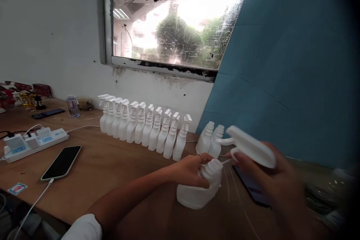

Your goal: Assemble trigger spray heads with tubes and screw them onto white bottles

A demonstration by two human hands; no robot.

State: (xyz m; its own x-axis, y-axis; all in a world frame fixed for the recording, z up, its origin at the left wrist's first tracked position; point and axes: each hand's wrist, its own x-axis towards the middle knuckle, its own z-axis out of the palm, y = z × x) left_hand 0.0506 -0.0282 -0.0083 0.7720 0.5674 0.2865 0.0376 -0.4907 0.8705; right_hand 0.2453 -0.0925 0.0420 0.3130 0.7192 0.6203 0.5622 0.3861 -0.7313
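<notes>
My left hand (194, 172) is wrapped round the neck of a white plastic spray bottle (197, 197), which tilts to the right on the table with its mouth uncovered. In my right hand (261, 172), blurred by motion, is a white trigger spray head (250, 146). A thin tube points from the spray head toward the bottle's mouth; whether its tip is inside I cannot tell. Two white bottles without heads (209, 140) stand just behind. Several thin clear tubes (227, 185) lie on the table between my hands.
A row of white spray bottles with heads (146, 131) lines the wall side. On the left lie a charging phone (62, 163) and a power strip (36, 144). Another dark device (249, 183) lies under my right hand. A water bottle (73, 106) stands farther back. A blue sheet (281, 63) hangs at right.
</notes>
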